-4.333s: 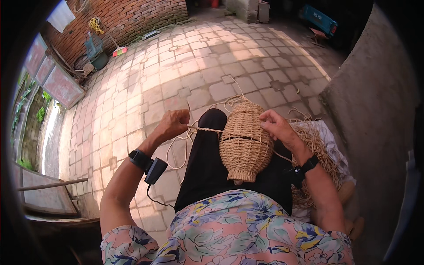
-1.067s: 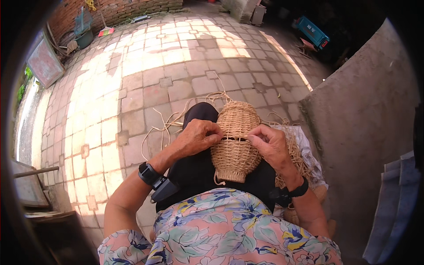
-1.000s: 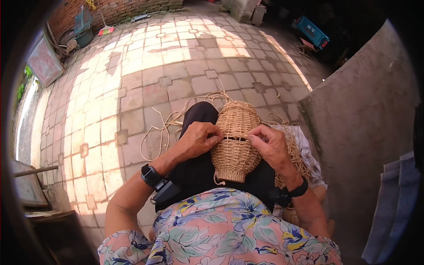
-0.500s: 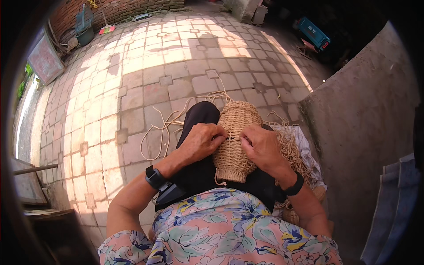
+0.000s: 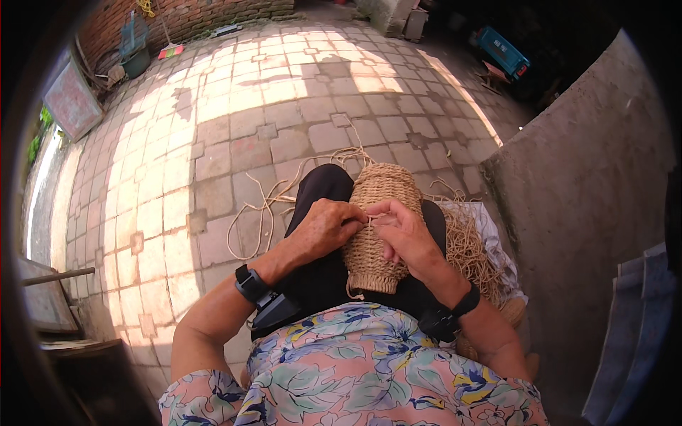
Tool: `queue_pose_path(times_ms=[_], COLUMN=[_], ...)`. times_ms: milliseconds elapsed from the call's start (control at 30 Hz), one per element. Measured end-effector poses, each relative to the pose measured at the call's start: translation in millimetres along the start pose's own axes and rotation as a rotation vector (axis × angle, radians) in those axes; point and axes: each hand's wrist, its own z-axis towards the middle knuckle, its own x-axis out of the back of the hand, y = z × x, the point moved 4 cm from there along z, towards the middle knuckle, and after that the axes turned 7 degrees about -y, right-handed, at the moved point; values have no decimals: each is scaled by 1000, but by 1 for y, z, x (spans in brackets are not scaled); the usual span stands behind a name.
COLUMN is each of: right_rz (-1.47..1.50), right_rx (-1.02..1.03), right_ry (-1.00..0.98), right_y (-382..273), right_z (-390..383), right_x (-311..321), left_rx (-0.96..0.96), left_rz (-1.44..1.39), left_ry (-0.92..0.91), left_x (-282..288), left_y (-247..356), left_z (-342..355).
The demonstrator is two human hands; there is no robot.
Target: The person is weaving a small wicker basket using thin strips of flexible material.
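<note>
A woven straw-cord basket (image 5: 383,184) lies lengthwise on my black-trousered lap, its narrower rim toward me. My left hand (image 5: 332,226) is closed in a pinch at the basket's middle band, on its left side; the cord there is mostly covered by my fingers. My right hand (image 5: 403,240) touches the same band, index finger reaching across to my left fingertips and the other fingers curled; what its fingertips grip is unclear. Loose cords (image 5: 263,206) trail over the paving on the left, and a tangled pile of cord (image 5: 474,259) rests on white cloth (image 5: 496,234) at my right.
Paving (image 5: 249,106) spreads ahead. A concrete wall (image 5: 582,163) stands close on my right, with grey-blue sheets (image 5: 625,326) against it. Leaning panels (image 5: 74,99) are on the left, a brick wall (image 5: 192,15) and broom (image 5: 170,48) behind, a turquoise cart (image 5: 501,51) at back right.
Both hands have closed in on the basket's middle from its sides. My right hand has moved leftward and stretched its index finger toward my left fingertips. The middle gap is now mostly covered.
</note>
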Motion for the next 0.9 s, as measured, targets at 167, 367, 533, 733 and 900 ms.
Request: queue_pose_path(times_ms=[167,367,533,733,900], right_rz=[357,-437,-586,-949,-870], right_rx=[150,416,521,612,641], right_ry=[25,539,525,233,118], right_y=[7,-10,-23,-31,-16], right_z=[-12,-48,-35,10,13], right_x=[9,33,49,13,18], left_rx=[25,146,366,447,357], left_rz=[-1,364,-20,-403,-487], left_ry=[-78,-152,-194,-111,-33], left_x=[0,16,38,3,-10], left_y=[19,23,-3,-10,-20], left_z=[12,3,-23,-17,-15])
